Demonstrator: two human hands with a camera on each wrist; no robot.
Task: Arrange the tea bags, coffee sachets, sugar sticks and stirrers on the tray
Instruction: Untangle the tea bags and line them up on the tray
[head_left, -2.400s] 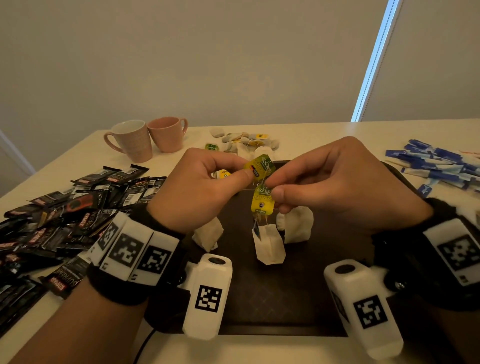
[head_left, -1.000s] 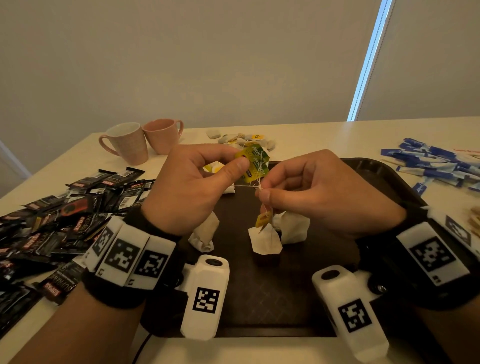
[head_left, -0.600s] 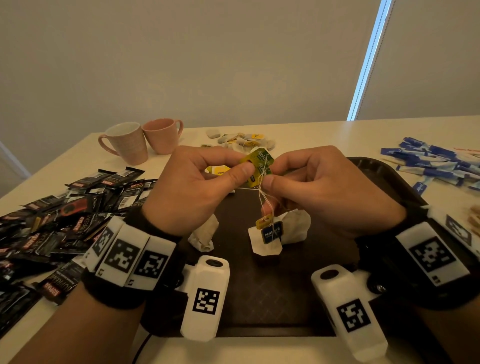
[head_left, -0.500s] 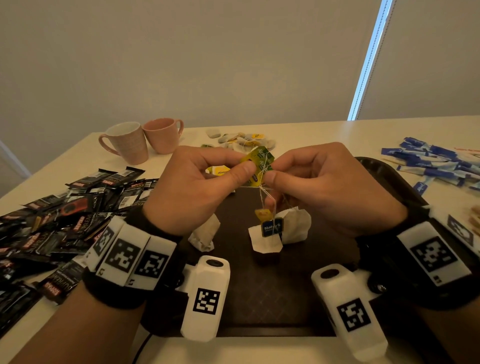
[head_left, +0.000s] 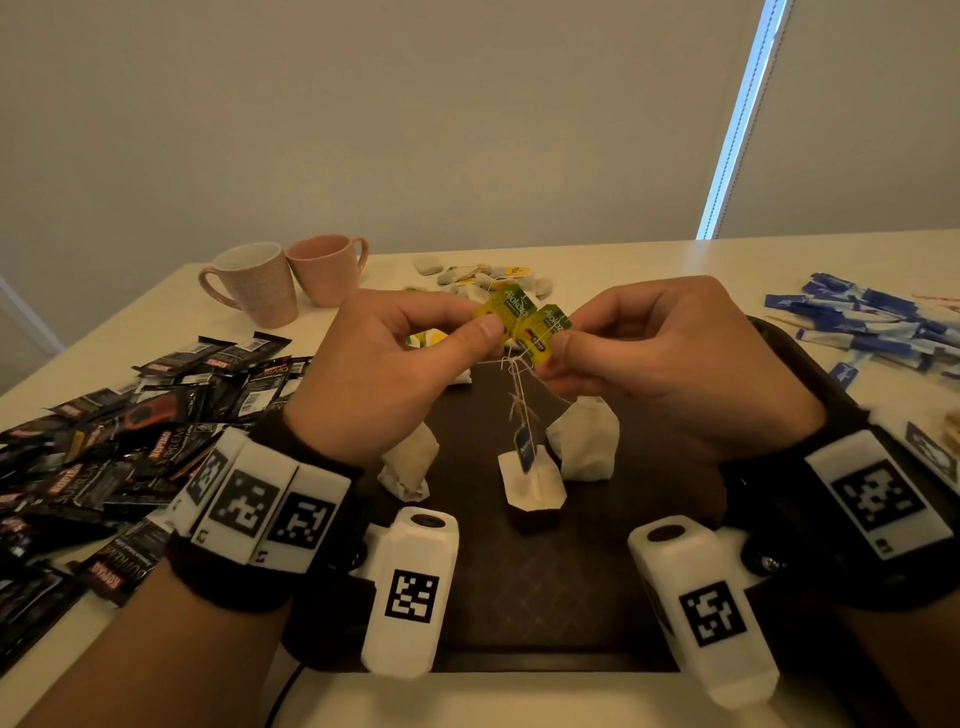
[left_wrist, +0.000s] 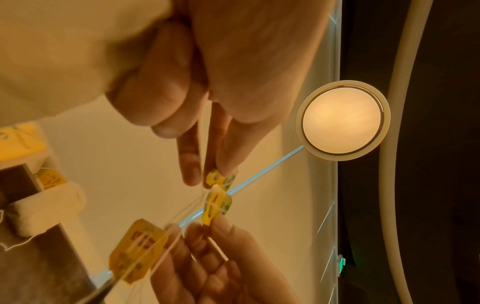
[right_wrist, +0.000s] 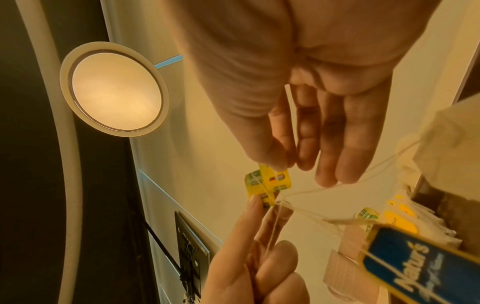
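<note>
Above the dark tray (head_left: 675, 613), the left hand (head_left: 384, 374) and right hand (head_left: 670, 358) each pinch a yellow tea tag (head_left: 506, 312), strings (head_left: 517, 395) tangled between them. Three tea bags (head_left: 530, 483) sit on the tray below.

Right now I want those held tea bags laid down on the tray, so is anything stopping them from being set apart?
Yes: their strings are knotted together below the two yellow tags pinched by the left hand and right hand. The tray beneath has bare space.
</note>
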